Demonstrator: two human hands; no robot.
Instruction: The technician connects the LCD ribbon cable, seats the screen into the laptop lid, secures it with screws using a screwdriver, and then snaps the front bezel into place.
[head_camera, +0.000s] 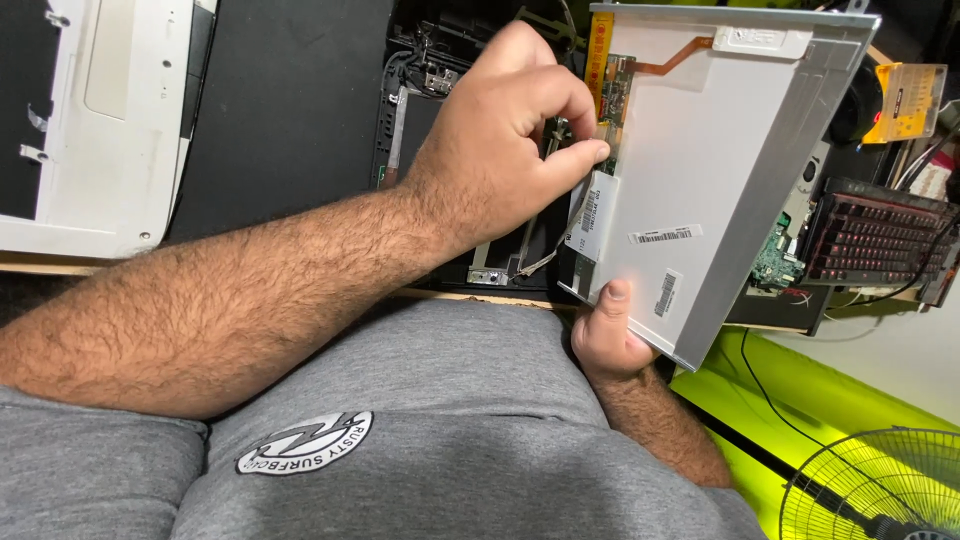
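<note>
Head view, the only view. One display panel (730, 170), silver-grey back facing up, tilted, held over the front edge of the desk. All places below are given from this panel.

Two hands, both belong to the person. Right hand (608, 335) at the panel's lower left corner, thumb laid on the back face, fingers hidden behind; it grips the panel from below. Left hand (500, 130) reaches across to the panel's left edge, fingers narrowed into a pinch, fingertips (590, 152) touching the edge beside the green circuit strip (612, 110). What exactly sits between the fingertips is too small to tell; thin wires (540, 262) run just below it.

On the panel: one orange flex ribbon (668, 60) near the top, one yellow strip (600, 50) along the upper left edge, three white stickers counted, plus one white tab at the top.

Left of the panel: one open dark laptop base (430, 110), partly under the left hand. Far left: one white casing (110, 120) lying flat.

Right of the panel: one keyboard (880, 235) with red-lit keys, one small green board (775, 265) just beside the panel, one yellow tool (905, 100) upper right.

Below right of the panel: one fan (880, 490) with a wire grille on the bright green floor. Below: the person's grey shirt (430, 440).
</note>
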